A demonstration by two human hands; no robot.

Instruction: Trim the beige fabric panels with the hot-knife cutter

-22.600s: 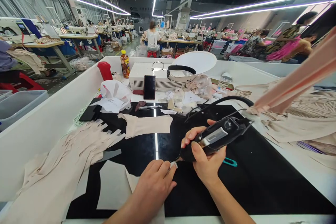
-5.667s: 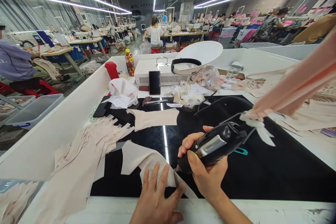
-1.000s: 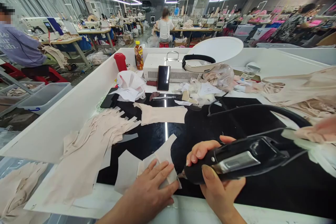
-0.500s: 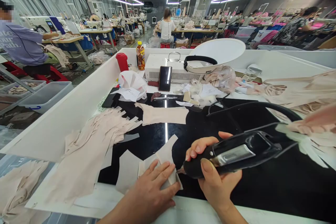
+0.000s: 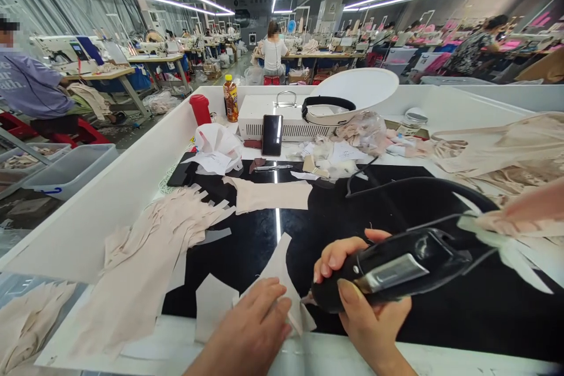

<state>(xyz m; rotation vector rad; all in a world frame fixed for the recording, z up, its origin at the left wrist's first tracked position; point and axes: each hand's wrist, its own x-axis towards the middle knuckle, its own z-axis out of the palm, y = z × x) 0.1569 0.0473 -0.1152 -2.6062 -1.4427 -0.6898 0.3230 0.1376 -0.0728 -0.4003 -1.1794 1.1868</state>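
My left hand lies over a pale fabric piece near the front edge of the black work surface. Its fingers are bent and close together, holding the piece; the thumb's grip is partly hidden. Left of it lies another light cut piece. Wrapped in my right hand is a black corded hand tool with a metal plate on its side. The narrow tip of the tool points left, close to the fabric edge. Whether the tip touches the fabric I cannot tell.
Beige fabric strips pile at the left; a beige panel lies mid-surface. A tool cord curves at the right, near another hand. Behind stand a phone, a white vented box and a bottle. Low white walls surround the table.
My left hand has drawn its spread fingers together and turned a little. The fabric under it has shifted and its right edge sticks out more. My right hand keeps the tool almost in place.
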